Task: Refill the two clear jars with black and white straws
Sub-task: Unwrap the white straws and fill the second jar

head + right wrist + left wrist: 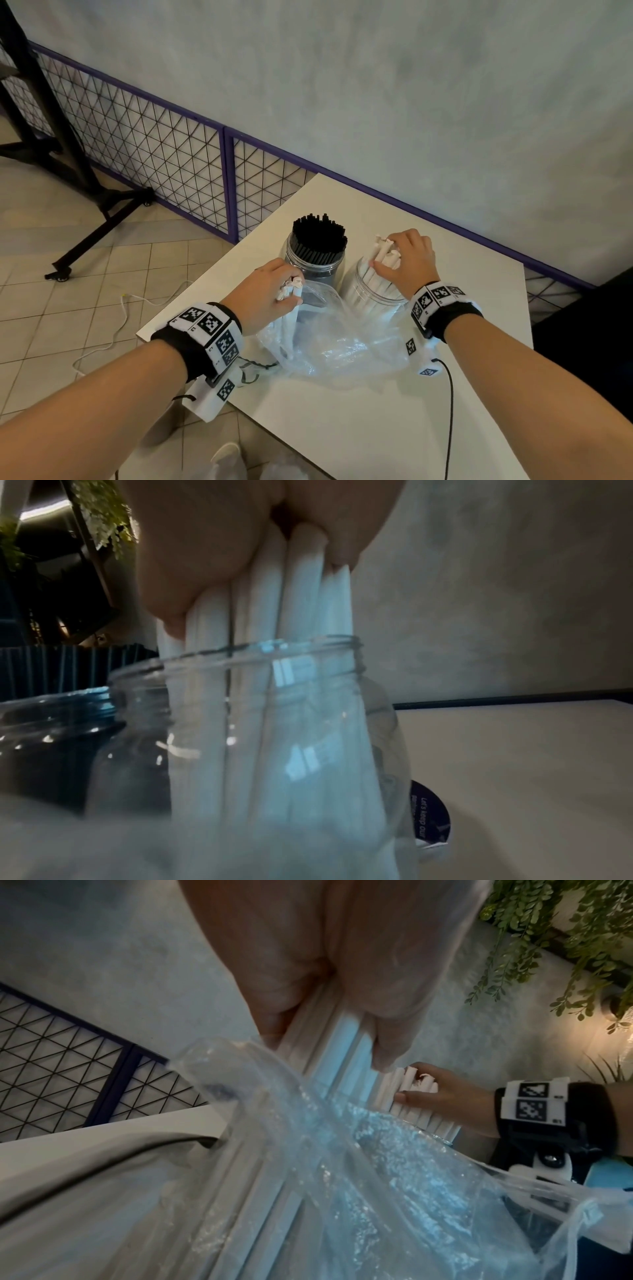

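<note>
Two clear jars stand side by side on the white worktop (pixel 394 428); the left jar (pixel 315 263) is packed with black straws (pixel 320 236), upright and rising above its rim; the right jar (pixel 373 291) holds white straws (pixel 366 284). The right hand (pixel 407 260) is curled over the mouth of the right jar, thumb and fingers pinching a bunch of white straws whose lower ends already sit inside the glass — the right wrist view shows them passing through the rim. The left hand (pixel 267 294) grips a second bundle of white straws (pixel 291 291) at its top end; the bundle's lower part reaches down into a crumpled clear plastic bag (pixel 342 342) lying on the worktop just in front of both jars.
</note>
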